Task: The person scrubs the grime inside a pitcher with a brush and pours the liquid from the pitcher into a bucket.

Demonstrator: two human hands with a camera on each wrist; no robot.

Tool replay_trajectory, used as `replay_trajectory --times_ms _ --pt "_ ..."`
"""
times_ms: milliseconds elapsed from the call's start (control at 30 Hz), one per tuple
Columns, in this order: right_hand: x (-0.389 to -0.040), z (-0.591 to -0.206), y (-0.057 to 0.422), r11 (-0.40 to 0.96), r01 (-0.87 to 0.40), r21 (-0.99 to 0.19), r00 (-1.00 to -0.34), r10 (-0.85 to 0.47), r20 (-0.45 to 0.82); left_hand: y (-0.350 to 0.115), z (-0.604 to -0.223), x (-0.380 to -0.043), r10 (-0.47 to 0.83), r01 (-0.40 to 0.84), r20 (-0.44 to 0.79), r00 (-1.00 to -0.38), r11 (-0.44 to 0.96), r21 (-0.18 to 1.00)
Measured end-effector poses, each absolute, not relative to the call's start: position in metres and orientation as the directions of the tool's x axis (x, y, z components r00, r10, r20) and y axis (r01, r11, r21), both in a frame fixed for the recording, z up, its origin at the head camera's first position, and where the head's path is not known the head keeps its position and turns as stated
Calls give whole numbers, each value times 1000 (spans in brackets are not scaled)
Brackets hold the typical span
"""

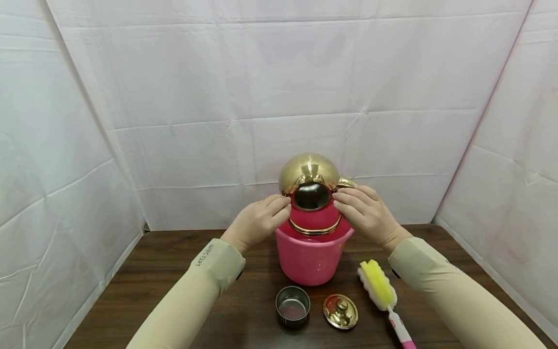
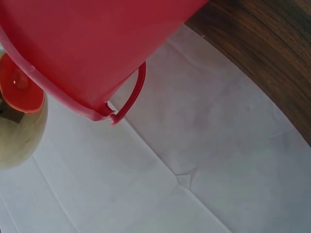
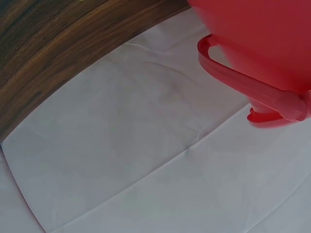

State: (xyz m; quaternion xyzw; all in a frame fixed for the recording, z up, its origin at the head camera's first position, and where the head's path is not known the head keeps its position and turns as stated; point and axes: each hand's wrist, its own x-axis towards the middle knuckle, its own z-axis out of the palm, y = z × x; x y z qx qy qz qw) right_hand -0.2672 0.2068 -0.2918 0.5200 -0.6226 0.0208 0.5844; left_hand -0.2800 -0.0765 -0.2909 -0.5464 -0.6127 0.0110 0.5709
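A shiny gold teapot (image 1: pixel 301 169) is held over a pink bucket (image 1: pixel 310 259), tipped so its dark round opening faces me. Its thin gold bail handle (image 1: pixel 315 231) hangs down in front of the bucket's mouth. My left hand (image 1: pixel 261 218) pinches the teapot at the left of the opening, my right hand (image 1: pixel 366 213) at the right, beside the short spout (image 1: pixel 346 182). Part of the teapot (image 2: pixel 22 141) shows at the left edge of the left wrist view, past the bucket's rim. The right wrist view holds the bucket's side and its pink handle (image 3: pixel 243 82), with no hand visible.
On the brown wooden table (image 1: pixel 174 276), a metal strainer cup (image 1: pixel 293 306) and a gold lid (image 1: pixel 340 311) lie in front of the bucket. A yellow-and-white sponge brush (image 1: pixel 378 285) lies at the right, near my right forearm. White cloth walls (image 1: pixel 261 87) enclose the back and sides.
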Motion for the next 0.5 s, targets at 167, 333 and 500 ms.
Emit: replay_trajectory --times_ms 167,333,500 --pt "-265 -292 207 460 -683 567 212 -618 757 -76 -292 -279 668 682 705 239 402 -611" --pt "-265 -292 205 454 -704 546 214 -597 773 -77 -293 -279 651 710 726 221 403 -578" --pt "-265 -294 204 461 -723 515 200 -574 794 -77 -294 -278 631 738 751 192 412 -535"
